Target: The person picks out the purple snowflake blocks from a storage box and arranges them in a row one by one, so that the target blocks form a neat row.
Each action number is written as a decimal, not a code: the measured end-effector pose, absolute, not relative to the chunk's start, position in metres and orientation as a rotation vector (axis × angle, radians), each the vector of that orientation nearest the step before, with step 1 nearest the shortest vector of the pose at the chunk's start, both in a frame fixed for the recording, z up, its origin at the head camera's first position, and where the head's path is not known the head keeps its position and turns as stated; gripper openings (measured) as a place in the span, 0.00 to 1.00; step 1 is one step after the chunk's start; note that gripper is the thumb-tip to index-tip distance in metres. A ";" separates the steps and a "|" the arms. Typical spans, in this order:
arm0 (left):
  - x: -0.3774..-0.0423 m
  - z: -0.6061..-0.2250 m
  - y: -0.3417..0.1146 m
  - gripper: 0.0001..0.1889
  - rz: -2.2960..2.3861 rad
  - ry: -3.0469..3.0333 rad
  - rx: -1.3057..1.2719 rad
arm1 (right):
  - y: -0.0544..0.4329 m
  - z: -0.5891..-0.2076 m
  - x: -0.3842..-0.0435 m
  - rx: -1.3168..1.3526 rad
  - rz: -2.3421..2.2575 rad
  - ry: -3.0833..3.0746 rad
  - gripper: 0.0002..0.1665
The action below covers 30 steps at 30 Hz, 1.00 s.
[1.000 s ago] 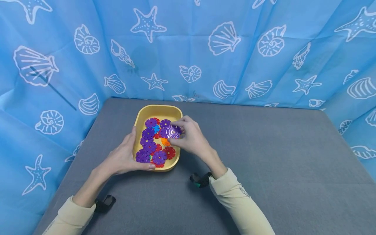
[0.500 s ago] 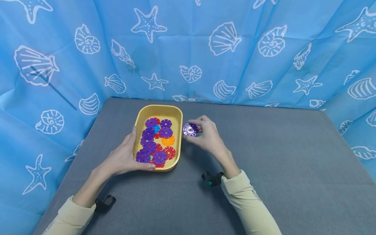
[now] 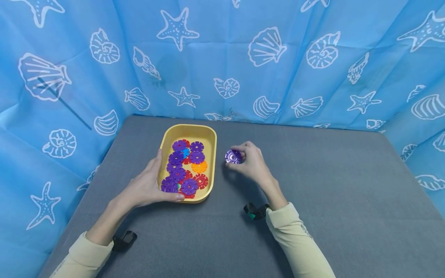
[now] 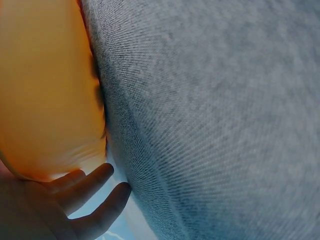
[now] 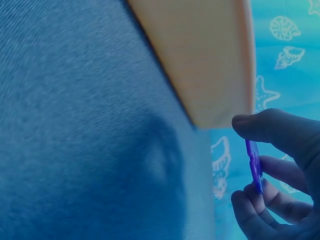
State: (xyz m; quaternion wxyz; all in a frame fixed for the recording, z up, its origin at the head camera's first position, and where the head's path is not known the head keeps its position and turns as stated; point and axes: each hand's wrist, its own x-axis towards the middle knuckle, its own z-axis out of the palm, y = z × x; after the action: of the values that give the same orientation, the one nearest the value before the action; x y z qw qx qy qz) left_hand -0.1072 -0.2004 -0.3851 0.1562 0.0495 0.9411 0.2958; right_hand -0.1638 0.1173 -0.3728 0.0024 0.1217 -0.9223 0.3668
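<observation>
In the head view a yellow plastic tray (image 3: pixel 213 162) stands left of centre with several notched, flower-shaped discs inside, mostly purple. My left hand (image 3: pixel 146 187) rests against its near left corner, thumb along the near side and fingers along the left wall. The left wrist view shows those fingers (image 4: pixel 90 197) spread and fairly straight by the yellow wall. Just right of the tray, my right hand (image 3: pixel 255 164) pinches a purple flower-shaped disc (image 3: pixel 232 157) above the table. Seen edge-on in the right wrist view, the purple disc (image 5: pixel 255 167) sits between thumb and fingers.
Among the tray's discs are red (image 3: pixel 201 181), orange (image 3: pixel 199 166) and blue ones, partly overlapped by purple. Grey cloth covers the table (image 3: pixel 330 193). A blue curtain (image 3: pixel 222 58) with white shell prints closes off the back and sides.
My right hand has lifted a purple disc from over the tray and carried it right, past the tray's rim. The left hand and tray have stayed in place.
</observation>
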 end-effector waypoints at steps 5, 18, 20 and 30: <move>-0.107 -0.385 -0.200 0.81 0.848 2.692 0.139 | 0.118 -0.381 -0.166 0.342 1.168 -2.939 0.32; -0.106 -0.387 -0.201 0.81 0.848 2.704 0.155 | 0.111 -0.405 -0.173 0.390 1.168 -3.030 0.31; -0.107 -0.387 -0.201 0.81 0.846 2.707 0.156 | 0.109 -0.407 -0.174 0.393 1.157 -3.032 0.31; -0.107 -0.387 -0.201 0.81 0.835 2.715 0.154 | 0.104 -0.412 -0.176 0.389 1.110 -3.042 0.32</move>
State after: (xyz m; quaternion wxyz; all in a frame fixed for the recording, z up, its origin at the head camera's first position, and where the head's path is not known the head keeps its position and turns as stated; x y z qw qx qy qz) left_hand -0.1070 -0.2015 -0.3869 0.1479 0.0535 0.9439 0.2904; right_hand -0.1758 0.1042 -0.4116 -0.0600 0.1191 -0.9311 0.3397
